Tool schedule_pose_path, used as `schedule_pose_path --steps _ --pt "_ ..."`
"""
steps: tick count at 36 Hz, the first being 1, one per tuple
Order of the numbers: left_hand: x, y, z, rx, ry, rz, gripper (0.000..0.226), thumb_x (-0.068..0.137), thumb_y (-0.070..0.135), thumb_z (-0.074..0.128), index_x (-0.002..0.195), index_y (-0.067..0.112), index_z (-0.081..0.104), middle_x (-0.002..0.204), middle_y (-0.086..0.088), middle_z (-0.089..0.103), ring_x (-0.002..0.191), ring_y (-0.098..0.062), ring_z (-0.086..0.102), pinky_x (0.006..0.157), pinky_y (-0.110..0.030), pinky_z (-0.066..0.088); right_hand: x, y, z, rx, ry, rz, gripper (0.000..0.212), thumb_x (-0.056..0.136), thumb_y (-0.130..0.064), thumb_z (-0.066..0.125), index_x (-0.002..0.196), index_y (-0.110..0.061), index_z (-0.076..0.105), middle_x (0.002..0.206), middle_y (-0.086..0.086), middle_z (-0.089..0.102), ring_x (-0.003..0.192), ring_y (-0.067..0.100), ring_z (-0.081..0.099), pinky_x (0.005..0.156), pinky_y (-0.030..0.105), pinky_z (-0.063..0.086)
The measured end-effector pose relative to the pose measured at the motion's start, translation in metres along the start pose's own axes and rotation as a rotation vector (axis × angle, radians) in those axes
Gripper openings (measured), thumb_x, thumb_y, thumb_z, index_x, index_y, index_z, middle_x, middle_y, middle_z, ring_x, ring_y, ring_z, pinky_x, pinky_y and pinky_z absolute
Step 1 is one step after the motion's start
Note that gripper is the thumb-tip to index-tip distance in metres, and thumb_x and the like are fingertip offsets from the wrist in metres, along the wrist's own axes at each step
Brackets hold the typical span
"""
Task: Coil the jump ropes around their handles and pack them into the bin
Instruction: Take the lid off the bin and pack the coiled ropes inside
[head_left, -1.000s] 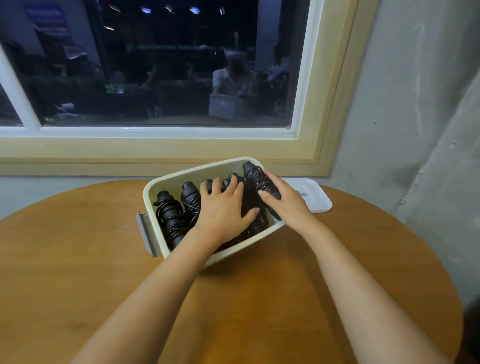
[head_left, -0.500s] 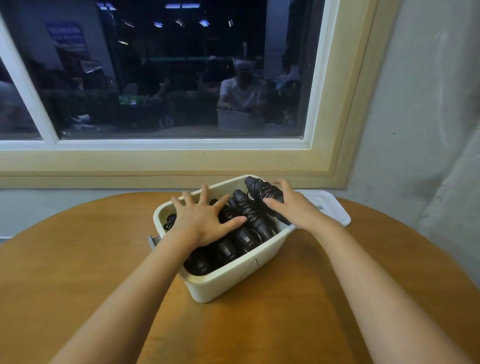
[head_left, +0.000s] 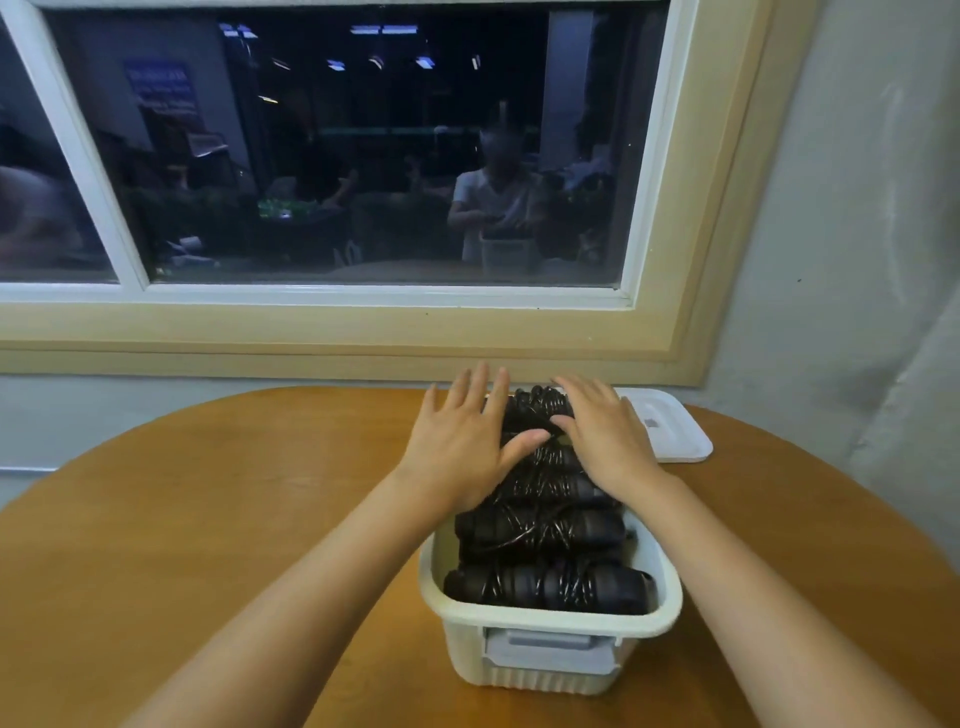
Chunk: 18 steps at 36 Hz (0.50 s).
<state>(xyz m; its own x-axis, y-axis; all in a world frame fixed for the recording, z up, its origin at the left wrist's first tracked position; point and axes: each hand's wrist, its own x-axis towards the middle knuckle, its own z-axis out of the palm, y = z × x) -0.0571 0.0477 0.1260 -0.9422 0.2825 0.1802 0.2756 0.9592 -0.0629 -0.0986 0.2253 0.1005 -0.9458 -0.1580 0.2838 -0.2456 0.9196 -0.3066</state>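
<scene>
A cream plastic bin (head_left: 550, 621) stands on the round wooden table, its short end with a grey latch facing me. Several black jump ropes (head_left: 545, 532), each coiled around its handles, lie stacked crosswise inside and fill it to the rim. My left hand (head_left: 462, 441) lies flat with fingers spread over the far left part of the pile. My right hand (head_left: 605, 434) lies flat on the far right part, fingers pointing left. Both palms rest on the coiled ropes without gripping. The far rim of the bin is hidden under my hands.
The bin's white lid (head_left: 670, 431) lies flat on the table (head_left: 208, 519) just behind and right of the bin. A window sill and wall run close behind the table. A grey wall stands to the right.
The bin has turned from a diagonal to lengthwise toward me, its latch end now near. Both hands have flattened and shifted to the far end of the rope pile.
</scene>
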Motion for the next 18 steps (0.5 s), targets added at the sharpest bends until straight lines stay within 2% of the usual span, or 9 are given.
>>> schedule_pose_path --steps 1,2,3,5,12,18 --pt "0.009 0.001 0.007 -0.028 -0.025 0.032 0.092 0.084 0.073 -0.003 0.156 0.017 -0.011 0.165 -0.009 -0.008 0.152 -0.024 -0.007 0.123 -0.050 0.004 -0.002 0.000 0.000 -0.049 -0.062 -0.011 0.057 0.106 -0.038 0.034 0.158 -0.025 0.014 0.166 -0.003 0.005 0.153 0.023 -0.001 0.122 0.051 0.009" --pt "0.017 0.003 0.013 -0.040 -0.048 0.053 0.090 0.085 0.072 -0.001 0.156 0.017 -0.013 0.164 -0.007 -0.015 0.151 -0.023 -0.014 0.122 -0.051 -0.003 -0.005 0.001 0.000 -0.098 -0.121 -0.020 0.061 0.106 -0.043 0.027 0.159 -0.025 0.003 0.165 -0.005 -0.011 0.152 0.023 -0.015 0.121 0.052 0.001" --pt "0.022 0.005 0.019 -0.047 -0.066 0.062 0.090 0.085 0.073 -0.001 0.155 0.017 -0.013 0.163 -0.006 -0.017 0.150 -0.023 -0.018 0.122 -0.052 -0.007 -0.008 0.003 0.001 -0.138 -0.161 -0.027 0.064 0.104 -0.048 0.021 0.158 -0.025 -0.006 0.163 -0.007 -0.021 0.149 0.022 -0.024 0.120 0.052 -0.005" --pt "0.028 0.008 0.030 -0.069 -0.084 0.065 0.094 0.081 0.075 -0.004 0.155 0.017 -0.014 0.163 -0.006 -0.017 0.150 -0.023 -0.018 0.121 -0.052 -0.009 -0.014 0.005 0.003 -0.192 -0.182 -0.036 0.070 0.101 -0.056 0.014 0.155 -0.025 -0.016 0.158 -0.007 -0.031 0.146 0.021 -0.030 0.119 0.052 -0.010" --pt "0.028 0.005 0.045 -0.185 -0.101 0.066 0.091 0.082 0.074 -0.003 0.154 0.020 -0.016 0.162 -0.001 -0.022 0.149 -0.018 -0.022 0.120 -0.050 -0.013 -0.018 0.006 0.008 -0.206 -0.219 -0.028 0.069 0.101 -0.056 0.011 0.156 -0.023 -0.015 0.161 -0.004 -0.028 0.148 0.019 -0.026 0.118 0.046 -0.015" --pt "0.028 0.005 0.042 -0.146 -0.176 0.069 0.095 0.079 0.073 -0.006 0.157 0.019 -0.008 0.165 -0.001 -0.011 0.151 -0.020 -0.015 0.121 -0.048 -0.011 -0.018 0.009 0.007 -0.192 -0.319 0.017 0.064 0.102 -0.055 0.007 0.158 -0.026 -0.007 0.165 -0.004 -0.013 0.152 0.017 -0.013 0.120 0.052 -0.013"
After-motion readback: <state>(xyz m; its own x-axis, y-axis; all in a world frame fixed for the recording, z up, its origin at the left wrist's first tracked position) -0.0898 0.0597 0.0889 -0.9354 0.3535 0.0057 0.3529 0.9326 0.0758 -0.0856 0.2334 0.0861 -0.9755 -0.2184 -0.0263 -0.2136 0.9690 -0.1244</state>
